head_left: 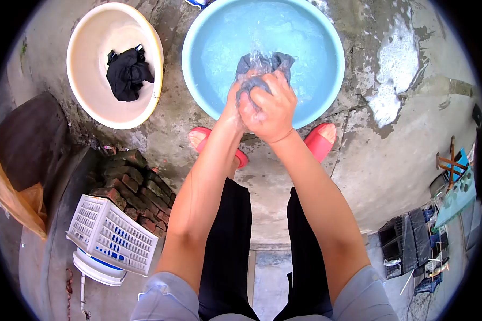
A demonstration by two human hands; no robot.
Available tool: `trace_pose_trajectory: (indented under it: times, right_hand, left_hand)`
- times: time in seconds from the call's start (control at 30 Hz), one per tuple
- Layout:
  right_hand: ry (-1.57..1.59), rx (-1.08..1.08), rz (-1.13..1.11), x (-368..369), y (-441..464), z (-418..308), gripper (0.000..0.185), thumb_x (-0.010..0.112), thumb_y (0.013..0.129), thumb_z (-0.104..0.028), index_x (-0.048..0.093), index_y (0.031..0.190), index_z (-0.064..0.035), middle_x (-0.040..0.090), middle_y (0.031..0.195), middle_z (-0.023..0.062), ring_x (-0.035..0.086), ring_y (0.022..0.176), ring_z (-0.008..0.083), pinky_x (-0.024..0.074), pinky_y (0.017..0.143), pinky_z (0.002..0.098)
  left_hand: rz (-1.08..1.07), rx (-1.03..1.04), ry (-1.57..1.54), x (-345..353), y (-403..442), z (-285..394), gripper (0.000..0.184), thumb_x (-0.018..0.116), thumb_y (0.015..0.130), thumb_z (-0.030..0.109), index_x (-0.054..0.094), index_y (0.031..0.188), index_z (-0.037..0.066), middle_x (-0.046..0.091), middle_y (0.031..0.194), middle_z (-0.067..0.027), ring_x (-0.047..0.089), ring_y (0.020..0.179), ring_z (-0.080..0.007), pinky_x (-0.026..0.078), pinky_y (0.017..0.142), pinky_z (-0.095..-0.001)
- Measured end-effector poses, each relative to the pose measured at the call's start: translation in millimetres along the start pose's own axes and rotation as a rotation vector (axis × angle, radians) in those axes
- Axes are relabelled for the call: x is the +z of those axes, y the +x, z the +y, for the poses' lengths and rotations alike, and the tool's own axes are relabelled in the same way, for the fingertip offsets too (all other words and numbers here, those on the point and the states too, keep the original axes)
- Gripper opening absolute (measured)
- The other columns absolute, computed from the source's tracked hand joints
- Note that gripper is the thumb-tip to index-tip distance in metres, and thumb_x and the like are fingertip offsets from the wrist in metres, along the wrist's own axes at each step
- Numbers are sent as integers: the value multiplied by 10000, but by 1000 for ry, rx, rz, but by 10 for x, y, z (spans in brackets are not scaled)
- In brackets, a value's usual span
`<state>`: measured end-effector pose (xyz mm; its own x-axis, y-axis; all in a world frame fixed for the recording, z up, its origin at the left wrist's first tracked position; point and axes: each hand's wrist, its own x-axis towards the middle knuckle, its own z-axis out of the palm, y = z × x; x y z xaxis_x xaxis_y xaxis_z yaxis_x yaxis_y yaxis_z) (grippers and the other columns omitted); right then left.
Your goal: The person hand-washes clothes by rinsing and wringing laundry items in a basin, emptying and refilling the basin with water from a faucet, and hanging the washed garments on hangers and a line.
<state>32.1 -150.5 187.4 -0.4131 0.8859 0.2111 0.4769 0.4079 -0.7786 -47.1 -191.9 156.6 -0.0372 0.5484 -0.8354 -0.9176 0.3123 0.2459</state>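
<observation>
Over the near side of a light blue basin point(334, 80) of water, both my hands are closed on a wet grey cloth point(281, 62). My left hand point(234, 101) grips it from the left, partly hidden behind the other hand. My right hand point(270, 107) wraps its fingers round the bunched fabric. Part of the cloth spreads out beyond my fingers above the water, and water splashes around it. The exact kind of garment cannot be made out.
A white tub point(85, 69) holding a black garment point(127, 75) stands left of the basin. Foam point(395, 64) lies on wet concrete at right. Stacked bricks point(136, 187) and a white plastic crate point(112, 235) are at lower left. My feet wear red slippers point(320, 143) beside the basin.
</observation>
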Motion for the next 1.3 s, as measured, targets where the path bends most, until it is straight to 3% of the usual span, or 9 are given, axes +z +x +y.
trace_pose_trajectory:
  times: [0.13,0.23,0.4,0.5,0.6,0.9,0.97,1.13,1.3]
  right_hand:
    - [325,581,-147,40,154,250,117,643,730,-130,593,654,-57,577,734,89,560,643,217,435,606,289]
    - [626,1170,-232,-27,224,466,225,665,758,-255,616,743,-36,624,850,91,595,781,230,455,623,358]
    - [479,711,-411,-589,346,330,688,795,693,-269,420,1228,-53,561,1074,152,554,1005,228,477,820,321]
    - [573,735,-518,-833,379,345,638,780,654,-42,462,1207,-61,564,1093,143,560,1016,263,481,862,345]
    - [17,460,-960,-961,467,310,437,615,620,144,570,1028,-8,572,1034,149,540,997,341,468,823,386]
    - [-281,251,-897,-1308,573,-169,287,555,608,126,605,837,-39,552,954,113,538,984,273,417,790,413]
    - [-229,188,-826,-1420,556,-251,269,562,593,111,603,809,-46,547,1019,121,533,1001,274,406,812,412]
    - [127,12,-671,-1551,517,-521,202,593,556,64,579,730,-37,454,1261,195,539,999,315,442,810,377]
    - [386,-113,-738,-1700,488,-686,195,639,530,-33,568,710,-53,580,976,126,563,730,240,449,598,336]
  left_hand:
    - [420,59,415,268,-39,55,381,465,906,279,552,1095,-39,627,923,-109,612,846,-189,509,732,-327]
    - [344,218,689,272,-181,90,268,514,842,190,626,946,-31,618,845,-65,582,780,-171,453,713,-300]
    - [104,126,497,4,-237,284,368,486,809,198,601,1060,-45,627,1038,-132,581,940,-210,438,855,-310]
    - [-31,41,208,-99,-242,482,434,446,783,184,563,1124,-57,579,1134,-156,515,1105,-258,353,985,-360]
    - [-20,81,420,-220,-187,585,350,434,740,161,597,982,-31,587,1025,-121,529,1012,-245,370,924,-341]
    - [-58,376,976,129,-581,908,172,508,648,70,592,777,-6,527,711,-47,465,629,-153,391,622,-274]
    - [-329,737,1388,88,-685,908,211,541,570,44,582,769,-17,503,691,-77,465,617,-207,396,604,-301]
    - [-493,832,1457,485,-1246,727,243,598,477,86,504,696,38,479,790,-89,512,782,-269,390,707,-378]
    - [-755,858,1382,696,-1533,650,277,654,533,130,530,776,88,480,927,-65,497,928,-249,384,820,-416]
